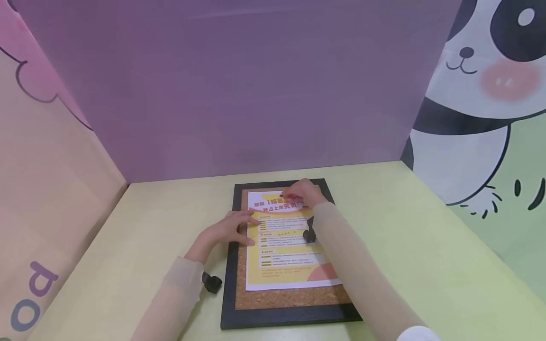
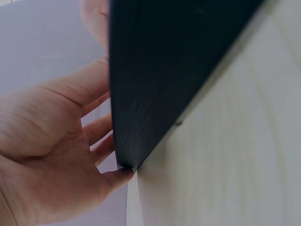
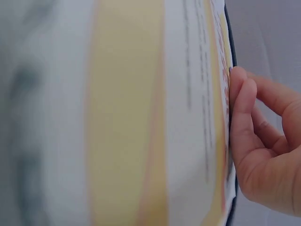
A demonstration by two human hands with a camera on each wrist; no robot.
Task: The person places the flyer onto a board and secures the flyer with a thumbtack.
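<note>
A printed poster (image 1: 281, 265), yellow and white, lies on a cork board (image 1: 294, 299) with a black frame (image 1: 294, 313). My left hand (image 1: 226, 229) rests over the board's left edge, fingers spread and fingertips on the poster's left margin. In the left wrist view this hand (image 2: 56, 141) stands beside the dark frame side (image 2: 155, 70), which hides some fingertips. Near the poster's top, my right hand (image 1: 304, 192) pinches a small purple pushpin (image 1: 281, 195) against the paper. The right wrist view shows its thumb and index finger (image 3: 239, 77) close together there, mostly covering the pin.
The board lies on a pale yellow table (image 1: 418, 246). Behind stands a purple wall (image 1: 264, 94), with a panda picture (image 1: 465, 94) on the right wall and a pink-and-cream wall (image 1: 55, 156) at left. A small black camera (image 1: 212, 282) is strapped at the left wrist.
</note>
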